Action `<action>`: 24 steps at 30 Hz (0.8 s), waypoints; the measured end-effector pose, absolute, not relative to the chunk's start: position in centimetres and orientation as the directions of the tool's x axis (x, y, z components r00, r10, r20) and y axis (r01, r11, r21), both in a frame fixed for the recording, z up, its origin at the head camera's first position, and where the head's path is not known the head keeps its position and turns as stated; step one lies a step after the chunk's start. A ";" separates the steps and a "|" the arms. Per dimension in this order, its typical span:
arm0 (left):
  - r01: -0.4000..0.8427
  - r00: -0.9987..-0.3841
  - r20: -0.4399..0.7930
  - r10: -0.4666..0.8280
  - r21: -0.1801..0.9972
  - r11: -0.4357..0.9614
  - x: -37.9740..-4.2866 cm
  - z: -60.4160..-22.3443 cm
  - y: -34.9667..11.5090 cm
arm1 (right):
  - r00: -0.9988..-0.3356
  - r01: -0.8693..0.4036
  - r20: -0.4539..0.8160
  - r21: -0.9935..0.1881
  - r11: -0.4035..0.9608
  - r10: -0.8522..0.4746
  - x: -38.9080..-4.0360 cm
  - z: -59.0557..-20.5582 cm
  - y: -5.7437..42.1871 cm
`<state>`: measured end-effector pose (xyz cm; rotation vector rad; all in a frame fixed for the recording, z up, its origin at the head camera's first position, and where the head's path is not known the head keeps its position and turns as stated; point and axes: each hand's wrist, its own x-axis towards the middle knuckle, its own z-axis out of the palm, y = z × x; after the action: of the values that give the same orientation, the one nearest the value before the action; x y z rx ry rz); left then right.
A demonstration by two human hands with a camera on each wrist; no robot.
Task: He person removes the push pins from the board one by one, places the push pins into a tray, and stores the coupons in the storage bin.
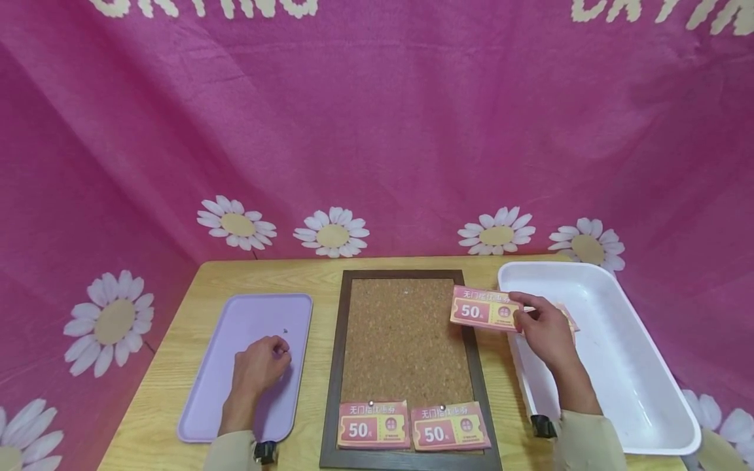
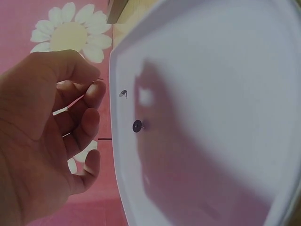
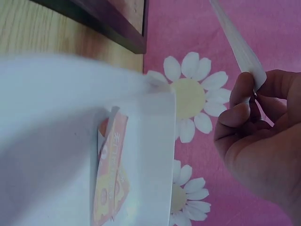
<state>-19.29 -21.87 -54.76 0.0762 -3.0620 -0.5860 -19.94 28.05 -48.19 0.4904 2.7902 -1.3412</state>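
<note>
My right hand [image 1: 548, 330] pinches a pink-and-yellow coupon [image 1: 480, 307] by its right end, between the cork board's right frame and the white tray. In the right wrist view this coupon [image 3: 240, 49] appears nearly edge-on. Above the purple tray [image 1: 206, 392] my left hand [image 1: 259, 366] has thumb and forefinger pinched together. From their tips pokes the thin dark point of a thumbtack [image 2: 100, 79]; its head is hidden. Two loose thumbtacks, one dark round-headed thumbtack [image 2: 137, 126] and a smaller-looking thumbtack [image 2: 123, 94], lie on the tray below that hand.
A dark-framed cork board [image 1: 406, 347] lies mid-table. Along its lower edge are a left coupon [image 1: 373, 428] and a right coupon [image 1: 450, 428], each tacked at the top. More coupons [image 3: 112, 165] lie in the deep white tray [image 1: 642, 392]. Behind hangs a pink flowered cloth [image 1: 377, 144].
</note>
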 end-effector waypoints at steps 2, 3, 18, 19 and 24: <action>-0.048 -0.998 0.012 -0.057 0.368 0.929 -19.2 -54.8 -22.0 | -0.947 0.287 -0.137 -0.763 0.579 0.290 -20.0 -48.1 28.3; -0.051 -0.998 0.011 -0.059 0.366 0.929 -19.2 -54.8 -22.0 | -0.945 0.292 -0.139 -0.766 0.573 0.295 -20.0 -48.1 28.4; -0.079 -0.997 -0.026 -0.074 0.369 0.926 -18.8 -55.4 -22.5 | -0.927 0.346 -0.186 -0.757 0.554 0.325 -20.1 -48.0 30.3; -0.078 -0.997 -0.023 -0.075 0.369 0.926 -18.8 -55.4 -22.6 | -0.924 0.353 -0.191 -0.756 0.551 0.331 -20.2 -48.1 30.5; -0.080 -0.997 -0.018 -0.078 0.369 0.926 -18.7 -55.7 -22.9 | -0.921 0.357 -0.179 -0.746 0.562 0.347 -20.2 -48.4 31.2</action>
<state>-18.71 -22.93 -55.69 0.1265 -3.0858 -0.5920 -20.24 31.24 -48.45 0.6228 2.7654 -1.3258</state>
